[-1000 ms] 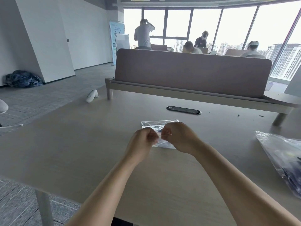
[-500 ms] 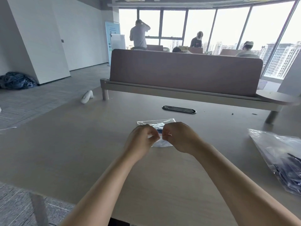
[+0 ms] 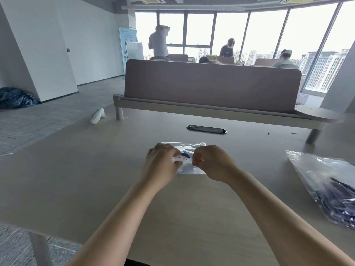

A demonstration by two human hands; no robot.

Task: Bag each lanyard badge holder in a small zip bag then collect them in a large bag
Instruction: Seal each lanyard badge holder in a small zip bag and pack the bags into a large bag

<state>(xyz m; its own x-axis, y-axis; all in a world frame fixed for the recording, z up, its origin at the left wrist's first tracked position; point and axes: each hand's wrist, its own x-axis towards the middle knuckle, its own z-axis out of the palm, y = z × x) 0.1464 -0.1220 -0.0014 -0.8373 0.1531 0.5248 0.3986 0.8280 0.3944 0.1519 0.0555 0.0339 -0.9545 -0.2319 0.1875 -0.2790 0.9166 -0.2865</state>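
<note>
Nearest, two bare forearms reach fwd over the pale wood-tone flat surface (image 3: 86,189). Off to the right, a large clear plastic bag (image 3: 315,169) lies flat on it, well apart from the hands, w/ dark blue lanyards (image 3: 343,200) bunched in its near end. Mid-surface, the left hand (image 3: 160,166) and right hand (image 3: 214,164) sit knuckles-up and close together, both on a small clear zip bag (image 3: 192,169) that lies flat on the surface. Each grip is narrow, thumb & fingertips pinched on the bag's red zip line (image 3: 182,158), one hand either side of the short exposed stretch. A blue item (image 3: 185,154) shows inside the bag btwn the hands, too blurred to tell more. Beyond are a black oval cable port (image 3: 206,129) set into the surface and a white handheld device (image 3: 97,116) at the far left edge. Then comes a mauve upright divider panel (image 3: 211,87). Farthest back, ppl stand and sit by tall windows (image 3: 269,35).
</note>
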